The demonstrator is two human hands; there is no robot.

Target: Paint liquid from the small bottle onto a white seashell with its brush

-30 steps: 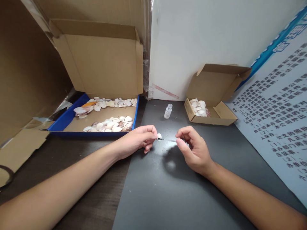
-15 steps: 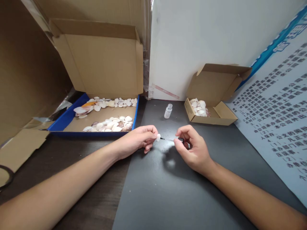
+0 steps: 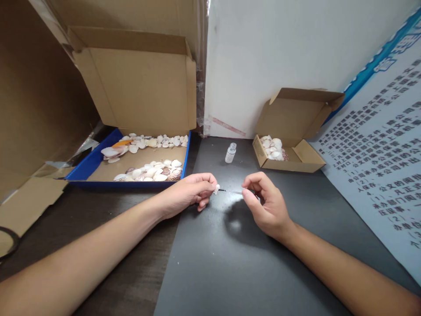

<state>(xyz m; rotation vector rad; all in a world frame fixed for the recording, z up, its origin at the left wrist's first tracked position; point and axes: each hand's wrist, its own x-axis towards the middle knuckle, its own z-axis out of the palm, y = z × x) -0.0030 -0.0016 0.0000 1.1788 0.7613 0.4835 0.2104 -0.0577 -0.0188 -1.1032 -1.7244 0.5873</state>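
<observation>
My left hand [image 3: 195, 191] is nearly closed, thumb and forefinger pinching a small white shell [image 3: 216, 189], the other fingers curled below. My right hand [image 3: 267, 202] is loosely curled, thumb and fingertips around a thin brush [image 3: 233, 192]; most of its handle is hidden in my grip. My left forearm reaches across the dark wood of the desk [image 3: 128, 263], the hand just past the left edge of the grey mat [image 3: 204, 272]. My right forearm slants in from the desk's near right, the hand facing its partner. The shell is over the mat near that left edge, pale and partly covered by my fingertips. The brush lies almost level, its dark tip towards the shell; I can't tell whether they touch. A small bottle [image 3: 230, 153] stands near the mat's far edge.
</observation>
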